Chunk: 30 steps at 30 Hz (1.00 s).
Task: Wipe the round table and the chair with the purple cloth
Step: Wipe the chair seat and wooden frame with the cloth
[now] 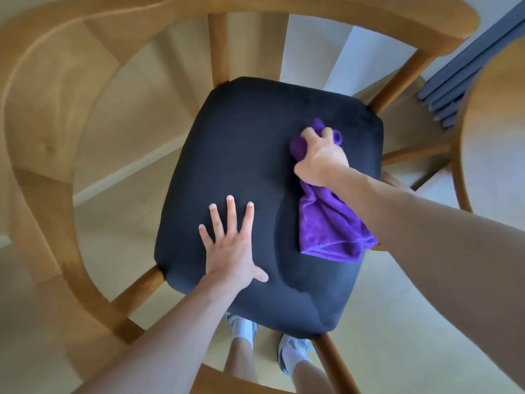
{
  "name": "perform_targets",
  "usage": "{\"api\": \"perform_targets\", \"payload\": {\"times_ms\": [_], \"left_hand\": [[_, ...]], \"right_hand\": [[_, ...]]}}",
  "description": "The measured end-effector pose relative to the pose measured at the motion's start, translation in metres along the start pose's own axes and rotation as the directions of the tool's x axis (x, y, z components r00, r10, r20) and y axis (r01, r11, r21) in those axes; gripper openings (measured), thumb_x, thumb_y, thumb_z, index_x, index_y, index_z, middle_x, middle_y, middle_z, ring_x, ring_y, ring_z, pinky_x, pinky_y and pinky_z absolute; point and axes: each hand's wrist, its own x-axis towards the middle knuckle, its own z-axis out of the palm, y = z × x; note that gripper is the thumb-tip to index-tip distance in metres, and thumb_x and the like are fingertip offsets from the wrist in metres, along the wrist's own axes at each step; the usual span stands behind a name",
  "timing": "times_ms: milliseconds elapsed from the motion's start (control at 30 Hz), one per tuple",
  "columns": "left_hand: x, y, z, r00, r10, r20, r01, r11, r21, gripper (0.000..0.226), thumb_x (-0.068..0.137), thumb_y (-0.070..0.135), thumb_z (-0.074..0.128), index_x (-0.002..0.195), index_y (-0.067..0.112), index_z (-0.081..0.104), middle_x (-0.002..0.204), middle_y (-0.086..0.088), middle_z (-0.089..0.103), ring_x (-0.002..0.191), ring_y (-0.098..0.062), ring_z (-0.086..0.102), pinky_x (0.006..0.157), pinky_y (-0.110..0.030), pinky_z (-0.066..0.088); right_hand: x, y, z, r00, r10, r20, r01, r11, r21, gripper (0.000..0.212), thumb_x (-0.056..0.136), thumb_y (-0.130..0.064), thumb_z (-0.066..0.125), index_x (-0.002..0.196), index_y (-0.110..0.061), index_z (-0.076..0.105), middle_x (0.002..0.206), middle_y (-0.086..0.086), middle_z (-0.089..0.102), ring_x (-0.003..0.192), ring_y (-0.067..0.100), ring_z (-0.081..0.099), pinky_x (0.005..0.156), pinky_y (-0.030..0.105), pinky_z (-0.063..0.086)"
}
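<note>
One chair (85, 115), one purple cloth (326, 223), one round tabletop (494, 149), two hands, two shoes.

Left hand (230, 248) laid flat on the near-left part of the dark seat cushion (241, 155), fingers (230, 211) straight and spread, thumb out to the right, grasping nothing. Right hand (321, 157) clenched round the bunched upper part of the purple cloth, pressing it onto the right side of the cushion; knuckles up, purple folds showing past the fingertips and beside the thumb. Rest of the cloth trailing from under the wrist toward the near-right edge of the seat, spread loose, folded hem lying close to that edge. Left hand well apart from the cloth, bare cushion between them.

Cushion black or very dark, soft nap, streaked with darker and lighter brushed bands, one curved band running from the middle toward the near corner. Seat set in a light wooden frame, curved backrest rail sweeping round left and top, spindles and legs meeting the seat corners. Round tabletop of like wood at the right edge, only partly in view. Pale floor beneath, a light skirting strip at left, grey pleated curtain (460, 75) at upper right. Two pale shoes (289, 354) with white socks below the near seat edge.
</note>
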Motion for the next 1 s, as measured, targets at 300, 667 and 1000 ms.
{"api": "perform_targets", "payload": {"times_ms": [300, 667, 1000], "left_hand": [[-0.007, -0.005, -0.018, 0.998, 0.049, 0.027, -0.050, 0.998, 0.028, 0.152, 0.065, 0.068, 0.086, 0.158, 0.033, -0.029, 0.165, -0.007, -0.039, 0.155, -0.043, -0.025, 0.124, -0.063, 0.010], [0.074, -0.042, -0.111, 0.966, 0.259, 0.005, -0.252, 0.932, 0.260, 0.154, 0.061, 0.061, 0.093, 0.161, 0.027, -0.019, 0.170, -0.014, -0.021, 0.159, -0.039, -0.009, 0.127, -0.056, 0.014], [0.109, -0.037, -0.123, 0.952, 0.285, 0.109, -0.305, 0.906, 0.295, 0.161, 0.063, 0.058, 0.094, 0.158, 0.022, -0.031, 0.163, -0.020, -0.039, 0.153, -0.047, -0.027, 0.127, -0.061, 0.003]], "right_hand": [[-0.155, 0.002, 0.064, 0.812, -0.295, 0.504, 0.453, 0.863, -0.224, 0.060, 0.077, -0.017, 0.062, 0.132, -0.028, 0.042, 0.126, -0.001, 0.036, 0.078, 0.026, 0.047, 0.058, 0.033, 0.035], [0.008, 0.010, -0.042, 0.963, 0.188, -0.194, -0.127, 0.948, 0.290, 0.057, 0.081, -0.022, 0.068, 0.135, -0.022, 0.049, 0.125, 0.006, 0.040, 0.098, 0.033, 0.055, 0.082, 0.032, 0.040], [-0.100, -0.052, 0.049, 0.903, -0.138, 0.408, 0.261, 0.929, -0.262, 0.062, 0.076, -0.018, 0.060, 0.136, -0.026, 0.046, 0.120, -0.001, 0.037, 0.079, 0.029, 0.047, 0.059, 0.032, 0.038]]}}
